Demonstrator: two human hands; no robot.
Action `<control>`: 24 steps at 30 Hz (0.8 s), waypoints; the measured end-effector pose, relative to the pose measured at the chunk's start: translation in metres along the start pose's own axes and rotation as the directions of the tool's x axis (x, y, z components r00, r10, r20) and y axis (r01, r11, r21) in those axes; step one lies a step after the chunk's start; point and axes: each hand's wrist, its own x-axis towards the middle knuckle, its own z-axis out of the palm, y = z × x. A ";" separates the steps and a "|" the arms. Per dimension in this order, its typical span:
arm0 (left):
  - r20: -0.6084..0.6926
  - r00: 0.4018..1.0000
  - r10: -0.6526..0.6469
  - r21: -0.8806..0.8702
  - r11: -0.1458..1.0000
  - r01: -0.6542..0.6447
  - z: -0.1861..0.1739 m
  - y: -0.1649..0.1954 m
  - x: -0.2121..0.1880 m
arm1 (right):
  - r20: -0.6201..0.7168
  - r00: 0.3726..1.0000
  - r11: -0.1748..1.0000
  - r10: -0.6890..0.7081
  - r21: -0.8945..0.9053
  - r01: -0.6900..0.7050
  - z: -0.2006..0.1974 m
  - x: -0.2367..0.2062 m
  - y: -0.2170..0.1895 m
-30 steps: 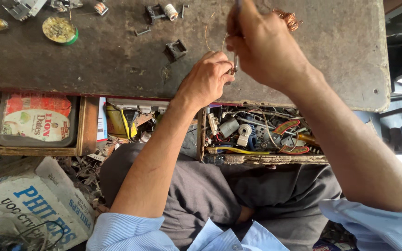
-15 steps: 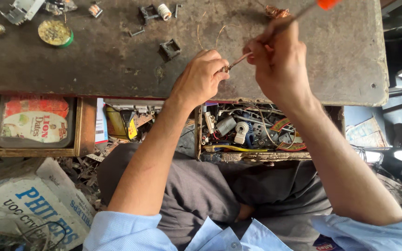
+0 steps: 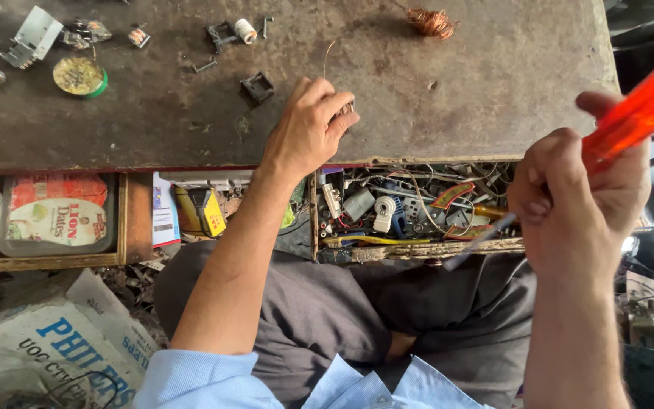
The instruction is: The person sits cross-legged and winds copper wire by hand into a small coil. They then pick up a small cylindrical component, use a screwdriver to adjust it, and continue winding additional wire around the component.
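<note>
I note the right hand (image 3: 573,204) nearest, closed around an orange-handled screwdriver (image 3: 633,113) above the open parts drawer (image 3: 418,250), while farther off the left hand (image 3: 308,125) pinches a small component (image 3: 344,110) on the table (image 3: 493,91).

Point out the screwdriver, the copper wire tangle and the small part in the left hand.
Screwdriver (image 3: 637,113), head view: on its orange handle, above the right hand (image 3: 577,204).
Copper wire tangle (image 3: 431,21), head view: middle of the coil on the bench.
Small part (image 3: 346,110), head view: the bit showing at the left hand (image 3: 308,129) fingertips.
</note>
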 end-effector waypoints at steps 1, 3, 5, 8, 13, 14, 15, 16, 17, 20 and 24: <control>0.003 1.000 -0.005 0.014 1.000 0.005 0.000 0.000 0.000 | 0.026 0.999 0.999 0.020 0.033 -0.021 -0.001 -0.003 -0.003; 0.020 1.000 0.008 0.037 0.999 -0.009 -0.001 0.000 -0.001 | 0.059 0.998 0.999 0.034 0.009 -0.034 -0.005 -0.009 -0.011; 0.048 0.998 0.049 0.054 0.997 -0.051 -0.001 -0.002 -0.001 | 0.075 0.997 0.987 -0.009 -0.159 0.021 -0.010 -0.016 -0.019; 0.010 0.996 0.094 0.009 0.996 -0.094 -0.003 -0.003 -0.001 | 0.116 0.984 0.841 -0.134 -0.512 0.174 -0.019 -0.029 -0.026; 0.029 0.996 0.088 -0.030 0.996 -0.087 -0.006 0.000 0.001 | -0.011 0.964 0.749 -0.265 -0.633 0.198 -0.033 -0.051 -0.018; 0.032 0.995 0.095 -0.030 0.995 -0.094 -0.006 0.001 0.001 | -0.030 0.960 0.748 -0.280 -0.633 0.199 -0.035 -0.055 -0.015; 0.056 0.994 0.093 -0.023 0.995 -0.092 -0.007 0.001 0.002 | -0.049 0.954 0.747 -0.295 -0.634 0.199 -0.038 -0.057 -0.011; 0.080 0.992 0.092 -0.017 0.996 -0.091 -0.007 0.003 0.002 | -0.047 0.949 0.751 -0.313 -0.624 0.217 -0.040 -0.060 -0.007; 0.106 0.990 0.092 -0.012 0.996 -0.091 -0.007 0.003 0.003 | -0.040 0.945 0.747 -0.324 -0.624 0.230 -0.044 -0.062 -0.003; 0.111 0.989 0.097 0.003 0.995 -0.098 -0.006 0.005 0.003 | -0.012 0.932 0.725 -0.361 -0.633 0.273 -0.052 -0.065 0.016; 0.105 0.987 0.122 0.017 0.992 -0.124 -0.005 0.004 0.003 | 0.004 0.880 0.691 -0.474 -0.618 0.375 -0.057 -0.065 0.048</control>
